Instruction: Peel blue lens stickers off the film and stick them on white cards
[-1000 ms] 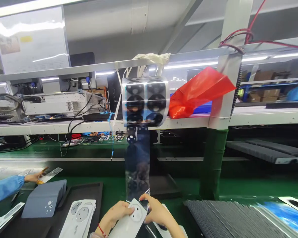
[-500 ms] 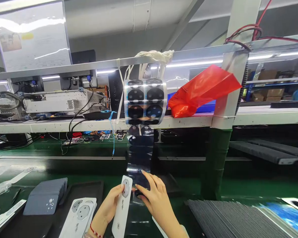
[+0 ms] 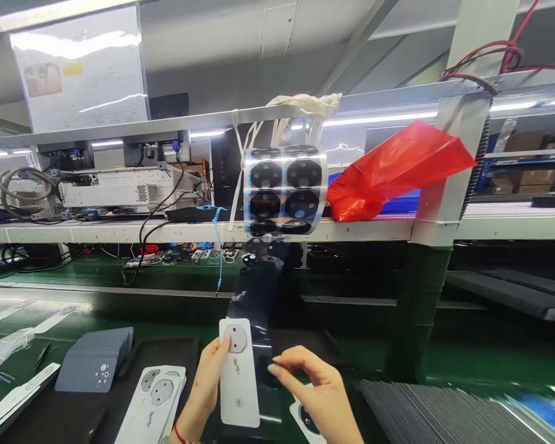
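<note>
My left hand (image 3: pixel 206 382) grips a white phone-shaped panel (image 3: pixel 239 394) by its upper left edge, the thumb resting on its grey round camera area. To its right, my right hand (image 3: pixel 317 385) is pinched, thumb against forefinger, on a small dark piece that looks like a black sticker (image 3: pixel 274 364), seen mostly edge-on. Above both hands hangs a roll of round black stickers (image 3: pixel 284 191). Its dark backing strip (image 3: pixel 254 296) runs down behind the panel. Another white panel with a black camera area (image 3: pixel 303 419) lies partly hidden under my right hand.
White panels (image 3: pixel 150 407) are stacked on a black tray (image 3: pixel 176 351) at left, beside a fan of grey-blue panels (image 3: pixel 90 364). Thin dark sheets (image 3: pixel 416 413) stand in a row at right. A red bag (image 3: pixel 398 172) sits on the shelf (image 3: pixel 365 229) near a post (image 3: pixel 432 290).
My right hand has come away from the strip, down and to the right, pinching the dark piece. The left hand has turned the white panel to face me. The view has shifted slightly.
</note>
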Motion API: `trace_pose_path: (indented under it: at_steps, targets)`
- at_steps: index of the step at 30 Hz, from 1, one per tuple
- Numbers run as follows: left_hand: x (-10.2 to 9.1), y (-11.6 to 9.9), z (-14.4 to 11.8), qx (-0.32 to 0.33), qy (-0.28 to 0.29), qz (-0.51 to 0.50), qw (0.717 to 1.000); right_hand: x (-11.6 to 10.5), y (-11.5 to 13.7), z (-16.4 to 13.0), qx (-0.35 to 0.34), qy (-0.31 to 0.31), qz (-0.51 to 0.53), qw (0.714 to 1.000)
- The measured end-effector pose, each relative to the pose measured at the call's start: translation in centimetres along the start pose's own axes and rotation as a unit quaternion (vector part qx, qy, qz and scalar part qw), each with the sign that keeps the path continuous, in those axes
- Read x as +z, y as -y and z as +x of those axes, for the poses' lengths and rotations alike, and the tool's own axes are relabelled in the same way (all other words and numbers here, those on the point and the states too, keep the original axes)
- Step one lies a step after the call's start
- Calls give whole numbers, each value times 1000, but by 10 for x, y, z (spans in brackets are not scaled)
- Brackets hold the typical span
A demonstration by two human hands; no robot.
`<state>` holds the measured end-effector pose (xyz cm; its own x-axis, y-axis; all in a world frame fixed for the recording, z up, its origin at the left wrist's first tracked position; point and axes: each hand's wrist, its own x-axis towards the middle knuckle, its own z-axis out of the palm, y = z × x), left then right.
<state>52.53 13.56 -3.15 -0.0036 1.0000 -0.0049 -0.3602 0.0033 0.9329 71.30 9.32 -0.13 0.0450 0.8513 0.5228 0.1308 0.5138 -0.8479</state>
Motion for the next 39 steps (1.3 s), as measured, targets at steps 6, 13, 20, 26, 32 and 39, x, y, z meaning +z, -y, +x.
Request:
trace_pose_path:
  at_steps: [6,13,20,26,32,39]
  targets:
    - [34,-7,-43,45,48,86,994,7,9,-1,194,-66,154,967]
    - [43,-1,-70,80,-86,163,980,9,11,-10,162,-81,76,980]
    - [48,-16,-78,117,-12,198,973,14,10,-16,122,-100,35,987]
    - [50,-23,-81,124,23,203,971,13,14,-17,123,-96,38,987]
    - [45,-24,-79,125,68,222,965,11,24,-16,130,-84,34,987]
    - [43,-27,-79,130,78,231,961,9,24,-15,131,-79,38,988]
